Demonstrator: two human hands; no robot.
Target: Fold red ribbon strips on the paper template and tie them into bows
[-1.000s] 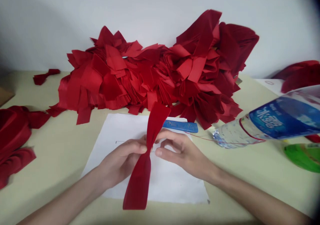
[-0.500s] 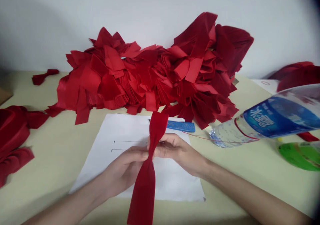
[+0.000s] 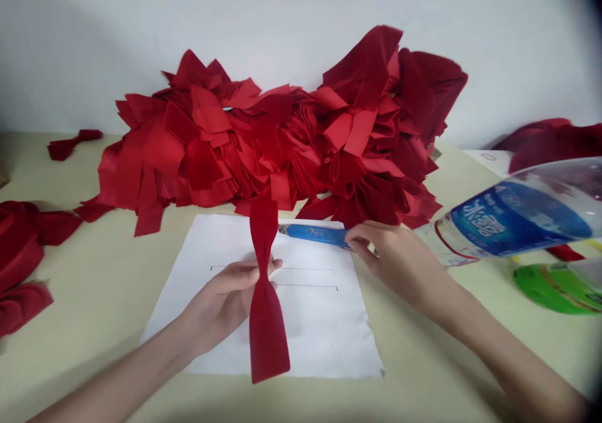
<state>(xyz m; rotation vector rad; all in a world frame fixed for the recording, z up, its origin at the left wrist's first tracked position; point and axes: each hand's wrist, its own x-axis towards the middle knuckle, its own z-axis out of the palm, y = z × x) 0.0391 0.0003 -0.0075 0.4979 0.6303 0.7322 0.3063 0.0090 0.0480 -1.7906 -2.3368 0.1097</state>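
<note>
A red ribbon strip [image 3: 269, 329], pinched narrow at its middle and flared at both ends, is held upright between the thumb and fingers of my left hand [image 3: 226, 294]. My right hand [image 3: 399, 257] has its fingers closed around the right end of a blue utility knife [image 3: 315, 235], which lies across the top edge of a white paper sheet [image 3: 324, 341]. The knife's metal tip points left, just beside the ribbon's upper end. Part of the handle is hidden under my right fingers.
A large heap of red ribbon pieces [image 3: 263, 140] spreads behind the paper. More red ribbon [image 3: 19, 241] lies at the left, with one small piece [image 3: 70, 145] farther back. A blue-labelled bottle [image 3: 517, 216] tilts at the right, near a green-and-clear object [image 3: 555, 285].
My right hand has let go of the ribbon and moved right to the knife. My left hand keeps the ribbon, now shifted slightly left. The view has shifted a little.
</note>
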